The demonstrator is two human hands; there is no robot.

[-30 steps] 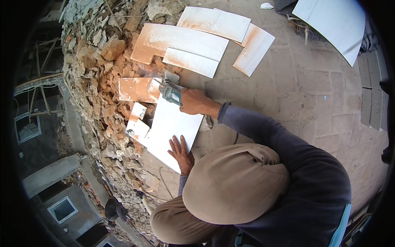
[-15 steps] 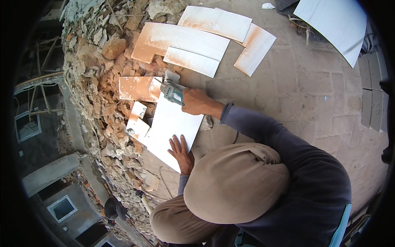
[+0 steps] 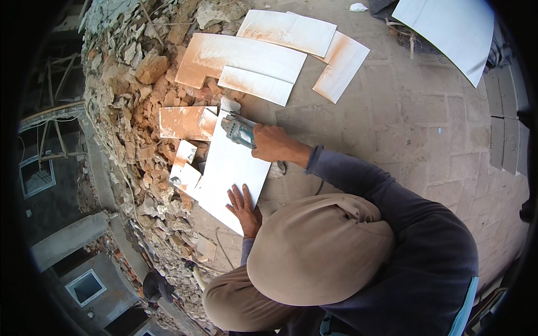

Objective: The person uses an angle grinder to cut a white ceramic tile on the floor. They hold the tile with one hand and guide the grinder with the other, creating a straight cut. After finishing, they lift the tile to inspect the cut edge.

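- White tile [image 3: 227, 173]: lies slanted on the paved ground [image 3: 414, 129], just right of the rubble [image 3: 126, 81].
- Teal power tool [image 3: 239, 133]: at the tile's far end.
- Left hand [image 3: 244, 213]: spread wide, flat on the tile's near end.
- Right hand [image 3: 274, 145]: wrapped around the tool.

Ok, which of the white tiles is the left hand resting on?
The large white tile with the power tool over its far end: the left hand lies spread on its near part. No hand is on the other tiles.
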